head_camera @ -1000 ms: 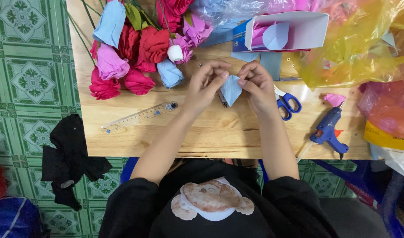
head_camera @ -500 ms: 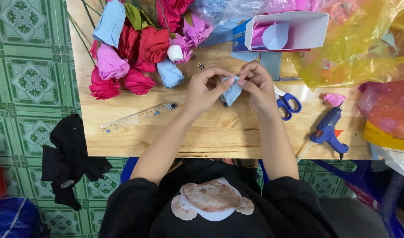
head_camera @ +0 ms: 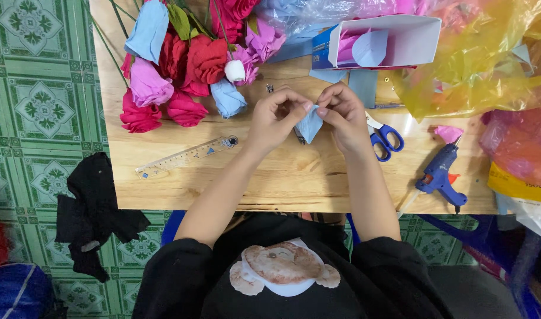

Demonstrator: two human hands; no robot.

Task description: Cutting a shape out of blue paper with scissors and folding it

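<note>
1. A black cloth (head_camera: 93,218) lies on the green tiled floor, off the left edge of the tabletop (head_camera: 294,177).
2. A bunch of paper flowers (head_camera: 188,65), red, pink and blue, lies at the far left of the tabletop.
3. A clear ruler (head_camera: 185,157) lies just below the flowers.
4. The left hand (head_camera: 276,118) is right of the ruler. Its fingers are closed, pinching the left side of a small blue paper piece (head_camera: 310,125).
5. The blue paper piece is held just above the tabletop, between both hands.
6. The right hand (head_camera: 344,115) touches the left hand. Its fingers are closed on the paper's right side.
7. Blue scissors (head_camera: 383,137) lie just right of the right hand.
8. An open white box (head_camera: 400,41) lies above the scissors, with paper pieces inside.
9. A blue glue gun (head_camera: 438,177) lies right of the scissors.
10. A yellow plastic bag (head_camera: 477,65) is above the glue gun.
</note>
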